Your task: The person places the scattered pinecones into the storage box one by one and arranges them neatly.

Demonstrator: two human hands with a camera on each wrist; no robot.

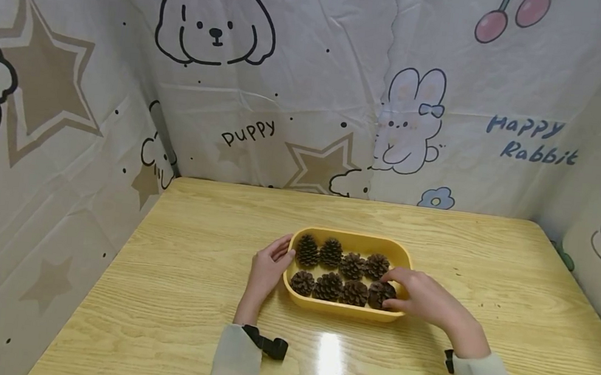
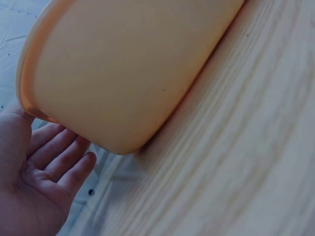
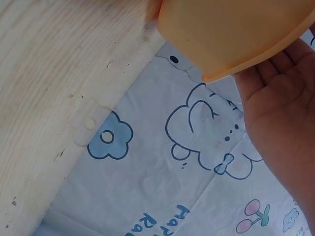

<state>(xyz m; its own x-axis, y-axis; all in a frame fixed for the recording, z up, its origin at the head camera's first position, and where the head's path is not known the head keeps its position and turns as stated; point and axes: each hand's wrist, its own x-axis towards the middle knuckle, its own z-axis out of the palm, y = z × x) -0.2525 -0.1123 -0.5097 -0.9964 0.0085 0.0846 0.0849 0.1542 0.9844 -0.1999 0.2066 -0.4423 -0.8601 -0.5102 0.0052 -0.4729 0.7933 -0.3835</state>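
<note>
A yellow plastic basin (image 1: 343,308) sits on the table with several brown pine cones (image 1: 328,287) in two rows inside. My left hand (image 1: 268,266) is at its left end, thumb at the rim and fingers extended along the outside. In the left wrist view, the palm of the left hand (image 2: 47,179) faces the camera beside the basin wall (image 2: 123,73). Reaching over the right end, my right hand (image 1: 423,295) pinches the front-right pine cone (image 1: 379,292) between thumb and fingers. In the right wrist view, the basin (image 3: 226,39) hides the fingertips of the right hand (image 3: 280,98).
The wooden table (image 1: 184,297) extends around the basin on all sides. A patterned cloth (image 1: 310,91) hangs along the table's back and sides. Each wrist wears a black strap (image 1: 264,342), and a bright reflection lies in front of the basin.
</note>
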